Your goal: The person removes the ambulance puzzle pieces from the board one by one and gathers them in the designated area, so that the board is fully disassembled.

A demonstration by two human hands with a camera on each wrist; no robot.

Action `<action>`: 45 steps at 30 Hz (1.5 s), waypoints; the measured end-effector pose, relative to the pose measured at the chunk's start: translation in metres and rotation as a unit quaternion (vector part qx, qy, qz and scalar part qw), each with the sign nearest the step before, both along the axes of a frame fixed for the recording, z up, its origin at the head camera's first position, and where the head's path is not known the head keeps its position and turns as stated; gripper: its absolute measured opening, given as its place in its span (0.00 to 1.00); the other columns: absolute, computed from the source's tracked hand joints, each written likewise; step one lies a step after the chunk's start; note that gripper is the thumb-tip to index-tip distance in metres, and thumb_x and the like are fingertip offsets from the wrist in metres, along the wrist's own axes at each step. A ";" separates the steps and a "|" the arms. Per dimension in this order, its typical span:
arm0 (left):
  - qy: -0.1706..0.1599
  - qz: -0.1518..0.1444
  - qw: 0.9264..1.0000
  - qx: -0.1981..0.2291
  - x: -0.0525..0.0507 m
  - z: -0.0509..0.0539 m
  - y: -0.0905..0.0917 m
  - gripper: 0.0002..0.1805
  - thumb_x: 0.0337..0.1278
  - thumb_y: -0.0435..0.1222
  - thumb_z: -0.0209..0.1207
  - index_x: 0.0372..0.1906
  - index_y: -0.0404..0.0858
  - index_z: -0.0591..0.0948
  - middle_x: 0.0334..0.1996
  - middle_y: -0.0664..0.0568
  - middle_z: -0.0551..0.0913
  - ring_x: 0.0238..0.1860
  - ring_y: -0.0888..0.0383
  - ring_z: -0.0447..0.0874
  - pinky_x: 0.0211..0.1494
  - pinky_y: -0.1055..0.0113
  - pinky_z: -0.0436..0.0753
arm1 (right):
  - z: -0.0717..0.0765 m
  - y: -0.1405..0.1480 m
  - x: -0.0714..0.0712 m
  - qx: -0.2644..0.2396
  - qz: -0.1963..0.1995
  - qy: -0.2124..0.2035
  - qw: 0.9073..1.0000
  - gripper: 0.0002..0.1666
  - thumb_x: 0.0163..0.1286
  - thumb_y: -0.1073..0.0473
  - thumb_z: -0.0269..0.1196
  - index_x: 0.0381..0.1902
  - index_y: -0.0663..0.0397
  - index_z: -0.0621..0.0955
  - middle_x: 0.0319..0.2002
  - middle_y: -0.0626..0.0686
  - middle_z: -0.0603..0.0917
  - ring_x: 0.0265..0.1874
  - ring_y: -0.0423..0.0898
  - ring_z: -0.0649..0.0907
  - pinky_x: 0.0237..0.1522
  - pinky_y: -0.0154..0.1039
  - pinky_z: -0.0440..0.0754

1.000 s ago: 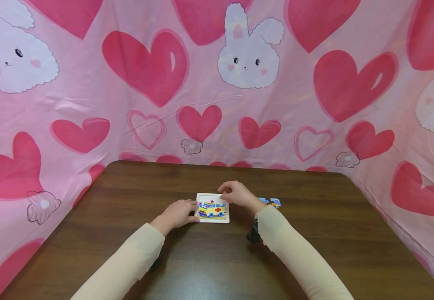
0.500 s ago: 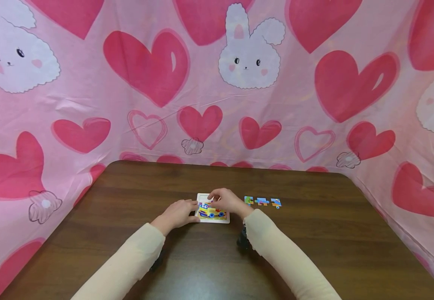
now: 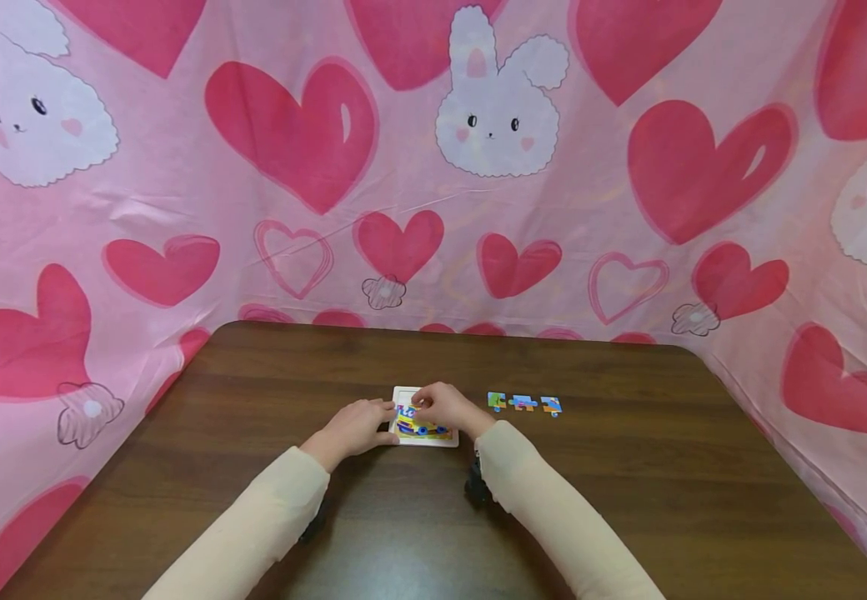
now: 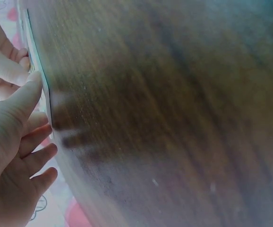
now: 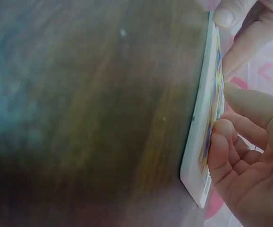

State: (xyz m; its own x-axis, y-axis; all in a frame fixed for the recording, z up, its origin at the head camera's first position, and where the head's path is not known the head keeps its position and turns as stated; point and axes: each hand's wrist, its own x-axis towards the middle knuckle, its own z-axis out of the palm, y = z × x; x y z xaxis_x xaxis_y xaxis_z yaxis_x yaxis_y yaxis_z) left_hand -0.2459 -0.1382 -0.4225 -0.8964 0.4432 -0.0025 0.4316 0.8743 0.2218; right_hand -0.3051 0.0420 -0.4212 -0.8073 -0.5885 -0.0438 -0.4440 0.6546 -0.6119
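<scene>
A small white-framed jigsaw tray [image 3: 444, 443] with a yellow ambulance picture lies on the table, seen nearly edge-on in the right wrist view. My left hand [image 3: 351, 427] rests at its left side, fingers fairly straight, with the thumb near the lower corner. Over the upper part of the picture, my right hand [image 3: 444, 407] brings thumb and fingertips together low against the surface, pinching a puzzle piece that its fingers mostly hide. In the right wrist view, the right thumb [image 5: 252, 104] and curled fingers sit close to the coloured picture. Part of the ambulance is covered by this hand.
To the right of the tray lie three loose jigsaw pieces: one green and blue [image 3: 497, 402], one blue and pink [image 3: 523, 403], one blue and orange [image 3: 551, 406]. The brown wooden table [image 3: 628, 467] meets a pink heart-print cloth [image 3: 516, 217] behind it.
My right hand has moved left and down from the tray's upper right corner onto the picture, uncovering the loose pieces at the right. My left hand has stayed in place.
</scene>
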 end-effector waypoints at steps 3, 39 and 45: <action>0.003 -0.004 1.000 0.000 0.000 0.000 0.000 0.24 0.51 0.47 0.63 0.51 0.37 0.80 0.56 0.44 0.74 0.58 0.45 0.69 0.58 0.51 0.67 | -0.001 -0.001 0.001 0.015 0.005 0.007 1.000 0.19 0.58 0.63 0.66 0.47 0.63 0.80 0.20 0.47 0.73 0.21 0.41 0.70 0.33 0.36 0.69; 0.111 -0.032 0.993 0.007 -0.003 -0.007 0.004 0.12 0.51 0.39 0.64 0.19 0.40 0.77 0.42 0.42 0.82 0.38 0.48 0.80 0.44 0.57 0.73 | -0.003 -0.001 0.000 -0.023 -0.013 -0.002 1.000 0.07 0.58 0.67 0.64 0.37 0.59 0.82 0.25 0.48 0.76 0.24 0.41 0.72 0.27 0.33 0.70; 0.104 -0.025 0.994 0.004 -0.002 -0.006 0.005 0.12 0.50 0.39 0.65 0.19 0.40 0.77 0.42 0.43 0.83 0.35 0.49 0.79 0.43 0.58 0.73 | 0.000 -0.002 0.003 -0.023 -0.030 -0.013 0.999 0.11 0.60 0.67 0.62 0.42 0.61 0.81 0.28 0.50 0.77 0.25 0.43 0.72 0.29 0.35 0.71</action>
